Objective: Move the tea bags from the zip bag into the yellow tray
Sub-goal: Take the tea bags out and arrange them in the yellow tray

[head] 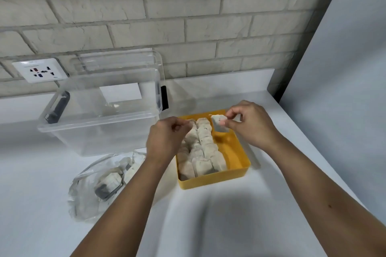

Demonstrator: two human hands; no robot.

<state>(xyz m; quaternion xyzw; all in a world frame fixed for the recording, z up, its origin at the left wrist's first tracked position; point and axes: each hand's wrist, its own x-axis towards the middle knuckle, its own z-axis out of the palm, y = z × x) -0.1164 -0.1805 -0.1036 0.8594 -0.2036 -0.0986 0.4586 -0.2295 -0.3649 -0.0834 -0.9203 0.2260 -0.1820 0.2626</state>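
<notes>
Above yellow tray (213, 182), right hand (249, 124) pinching tea bag (217, 125), left hand (165, 137) curled, hold unclear

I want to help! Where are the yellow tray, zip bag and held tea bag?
yellow tray (215, 180), head view, front wall.
zip bag (83, 200), head view, clear plastic.
held tea bag (218, 124), head view, its middle.

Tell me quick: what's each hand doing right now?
Left hand: fingers curled over the tea bags in the yellow tray; cannot tell if holding anything.
Right hand: pinching a single tea bag above the tray.
</notes>
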